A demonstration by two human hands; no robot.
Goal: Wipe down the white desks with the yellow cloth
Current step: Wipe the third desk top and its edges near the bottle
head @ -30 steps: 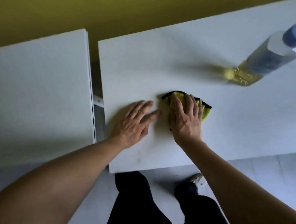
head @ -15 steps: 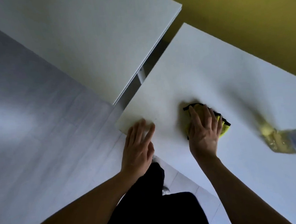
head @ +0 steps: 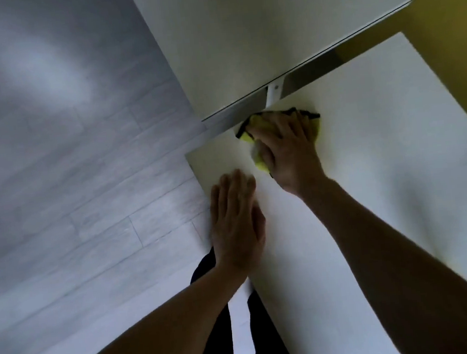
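My right hand (head: 286, 149) lies flat on the yellow cloth (head: 255, 123), which has a black edge, and presses it onto the near white desk (head: 380, 148) right at the desk's left edge. Most of the cloth is hidden under the palm and fingers. My left hand (head: 235, 222) rests flat with straight fingers on the same desk's front left corner, a short way below the cloth. A second white desk (head: 255, 32) stands beyond a narrow gap.
A white bracket (head: 273, 94) shows in the gap between the two desks. Grey plank floor (head: 68, 164) fills the left side. A yellow wall (head: 451, 27) runs along the right. My dark trousers (head: 213, 335) are below the desk corner.
The view has swung left and the spray bottle has left the frame. My right hand slid the cloth to the desk's left edge by the gap. My left hand stayed flat near the corner.
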